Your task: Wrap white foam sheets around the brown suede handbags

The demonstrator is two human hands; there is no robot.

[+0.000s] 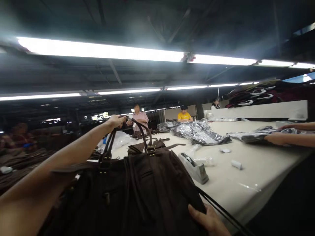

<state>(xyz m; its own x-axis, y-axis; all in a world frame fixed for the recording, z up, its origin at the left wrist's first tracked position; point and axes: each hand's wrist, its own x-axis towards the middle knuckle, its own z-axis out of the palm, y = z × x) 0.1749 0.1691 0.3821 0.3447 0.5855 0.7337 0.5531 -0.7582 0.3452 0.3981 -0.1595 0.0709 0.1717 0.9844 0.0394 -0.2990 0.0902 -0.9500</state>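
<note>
A large dark brown bag (147, 183) with two looped handles fills the lower middle of the head view. My left hand (116, 122) is raised, its fingers wrapped round the top of the handles. At the bag's lower right side, my right hand (209, 219) presses against the fabric with the thumb on the near face; its other fingers are partly hidden. A thin dark strap hangs past the right hand. Just beyond the bag, a grey tape dispenser (194, 168) stands on the pale table (248, 177).
Plastic-wrapped dark items (200, 131) lie across the table. At the right, another person's hands (277, 137) hold a wrapped item. A small white roll (236, 164) lies near the dispenser. Brown goods (22, 164) are piled at left. Several people are farther back.
</note>
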